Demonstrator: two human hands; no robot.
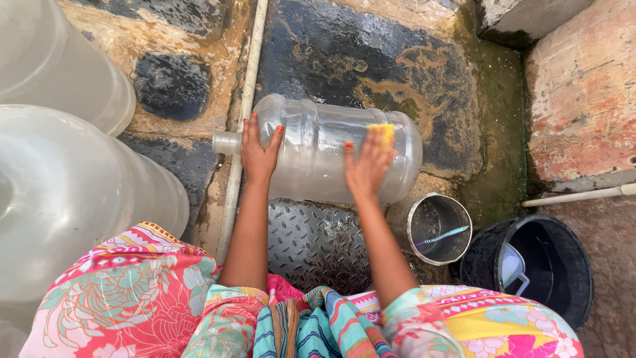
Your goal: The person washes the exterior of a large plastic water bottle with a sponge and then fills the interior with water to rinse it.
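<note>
Here, spread left hand (257,151) fingers grip the jug (331,149); right hand (366,166) presses a sponge (382,132).
</note>
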